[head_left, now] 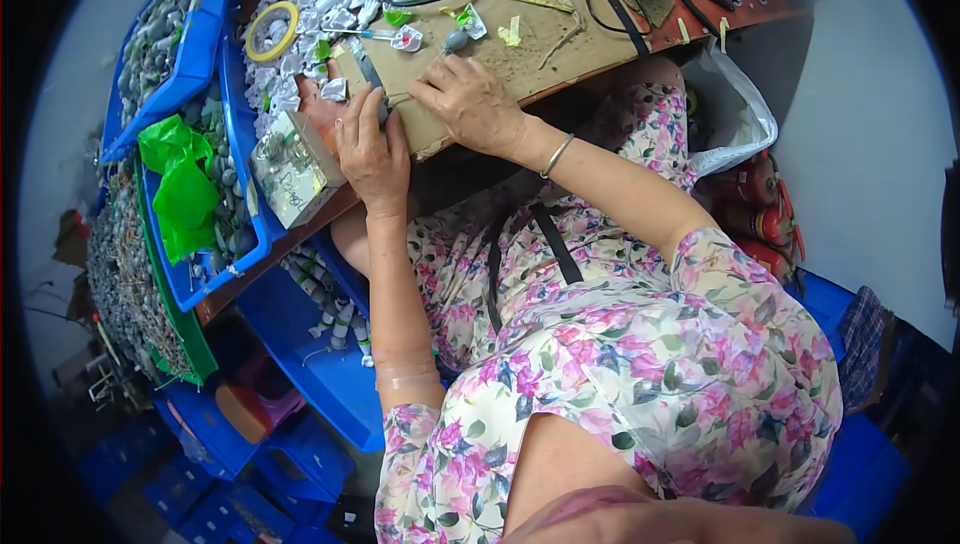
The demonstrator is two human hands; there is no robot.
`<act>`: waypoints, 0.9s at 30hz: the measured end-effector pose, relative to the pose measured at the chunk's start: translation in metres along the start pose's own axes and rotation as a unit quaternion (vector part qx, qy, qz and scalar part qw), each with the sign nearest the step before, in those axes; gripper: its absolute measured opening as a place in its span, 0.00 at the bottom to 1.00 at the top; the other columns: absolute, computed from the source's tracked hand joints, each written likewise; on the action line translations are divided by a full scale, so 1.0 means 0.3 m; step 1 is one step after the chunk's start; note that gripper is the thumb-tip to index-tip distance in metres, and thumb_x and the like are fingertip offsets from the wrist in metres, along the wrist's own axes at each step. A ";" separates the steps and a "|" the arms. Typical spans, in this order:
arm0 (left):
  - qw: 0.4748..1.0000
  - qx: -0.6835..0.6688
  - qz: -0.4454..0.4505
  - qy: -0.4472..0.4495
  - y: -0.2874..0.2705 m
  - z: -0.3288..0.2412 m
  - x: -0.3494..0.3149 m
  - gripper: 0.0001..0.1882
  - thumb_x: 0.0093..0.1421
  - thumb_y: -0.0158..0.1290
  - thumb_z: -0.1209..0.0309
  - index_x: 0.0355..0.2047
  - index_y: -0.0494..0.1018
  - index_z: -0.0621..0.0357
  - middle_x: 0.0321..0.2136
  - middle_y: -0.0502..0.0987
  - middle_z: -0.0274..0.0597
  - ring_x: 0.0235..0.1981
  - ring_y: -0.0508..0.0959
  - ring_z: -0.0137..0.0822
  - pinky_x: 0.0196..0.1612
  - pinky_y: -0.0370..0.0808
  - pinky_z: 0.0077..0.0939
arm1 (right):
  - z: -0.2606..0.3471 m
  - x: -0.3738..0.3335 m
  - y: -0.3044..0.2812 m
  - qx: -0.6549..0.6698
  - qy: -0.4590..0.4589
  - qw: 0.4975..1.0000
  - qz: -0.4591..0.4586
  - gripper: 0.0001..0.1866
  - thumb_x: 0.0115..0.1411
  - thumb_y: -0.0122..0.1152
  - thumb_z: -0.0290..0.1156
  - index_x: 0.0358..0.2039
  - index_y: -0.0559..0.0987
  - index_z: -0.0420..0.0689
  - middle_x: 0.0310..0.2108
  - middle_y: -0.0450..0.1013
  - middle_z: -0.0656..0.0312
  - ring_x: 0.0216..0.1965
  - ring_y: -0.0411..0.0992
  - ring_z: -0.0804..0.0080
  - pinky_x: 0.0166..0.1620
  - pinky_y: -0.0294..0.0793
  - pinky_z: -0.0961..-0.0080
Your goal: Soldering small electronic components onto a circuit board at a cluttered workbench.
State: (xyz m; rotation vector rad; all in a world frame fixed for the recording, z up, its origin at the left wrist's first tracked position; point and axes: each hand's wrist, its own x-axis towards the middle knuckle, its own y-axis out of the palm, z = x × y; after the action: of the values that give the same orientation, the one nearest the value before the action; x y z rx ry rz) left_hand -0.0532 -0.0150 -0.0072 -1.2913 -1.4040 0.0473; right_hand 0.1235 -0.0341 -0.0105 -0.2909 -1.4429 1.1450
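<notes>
Cardboard [535,69] on tabletop [740,16], beneath fingertips of both hands. Left hand [373,164] with fingers narrowed on small dark piece [383,110], just below metal strip [366,66] at twelve o'clock. Right hand [475,109] at two o'clock from left, fingers bunched close; cannot tell what's within. Grey knob [457,41] at twelve o'clock, just beside right knuckles.

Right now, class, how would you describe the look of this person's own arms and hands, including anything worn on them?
The left hand and right hand are ungloved. A slim, silver-coloured bangle circles the right wrist. A pale, glossy band shows near the left elbow; its nature is unclear. The short sleeves are whitish, with pink-purple flowers and grey-green leaves.
</notes>
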 end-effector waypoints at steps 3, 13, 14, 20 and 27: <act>1.000 0.013 0.006 0.015 0.003 0.000 0.005 0.19 0.59 0.58 0.75 0.51 0.75 0.56 0.51 0.77 0.44 0.52 0.77 0.46 0.60 0.68 0.43 | -0.003 -0.010 -0.009 -0.015 0.002 1.000 0.013 0.16 0.56 0.57 0.28 0.46 0.79 0.47 0.39 0.73 0.62 0.45 0.70 0.64 0.45 0.69 0.69; 1.000 0.022 0.003 0.021 -0.002 0.002 0.004 0.18 0.57 0.59 0.75 0.49 0.76 0.57 0.50 0.78 0.44 0.51 0.77 0.46 0.55 0.71 0.39 | -0.007 -0.013 0.023 0.010 0.000 1.000 -0.009 0.15 0.55 0.57 0.28 0.44 0.79 0.47 0.41 0.72 0.61 0.45 0.70 0.63 0.46 0.69 0.68; 0.999 0.022 0.000 0.033 -0.001 0.002 0.006 0.18 0.57 0.59 0.75 0.49 0.76 0.57 0.50 0.78 0.44 0.51 0.77 0.46 0.54 0.71 0.39 | -0.007 -0.012 0.021 0.006 0.000 1.000 0.001 0.15 0.55 0.57 0.28 0.44 0.79 0.47 0.41 0.72 0.61 0.46 0.70 0.62 0.46 0.69 0.67; 1.000 0.020 -0.005 0.024 0.002 0.004 0.007 0.18 0.57 0.59 0.75 0.49 0.76 0.57 0.50 0.78 0.44 0.50 0.77 0.46 0.54 0.72 0.40 | -0.002 -0.007 0.020 0.009 -0.006 1.000 -0.022 0.15 0.56 0.57 0.30 0.44 0.78 0.47 0.41 0.72 0.59 0.46 0.70 0.61 0.48 0.70 0.66; 0.999 0.018 -0.003 0.029 0.006 0.002 0.006 0.19 0.57 0.59 0.75 0.50 0.75 0.57 0.50 0.78 0.44 0.51 0.77 0.47 0.54 0.71 0.40 | -0.014 -0.014 0.022 0.009 -0.011 1.000 -0.007 0.14 0.56 0.57 0.30 0.43 0.78 0.46 0.42 0.71 0.59 0.47 0.70 0.61 0.47 0.71 0.66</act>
State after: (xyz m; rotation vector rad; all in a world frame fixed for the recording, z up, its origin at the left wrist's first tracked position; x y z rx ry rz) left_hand -0.0520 -0.0127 -0.0074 -1.2502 -1.3515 0.0310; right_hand 0.1253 -0.0321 -0.0190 -0.2544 -1.4514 1.1524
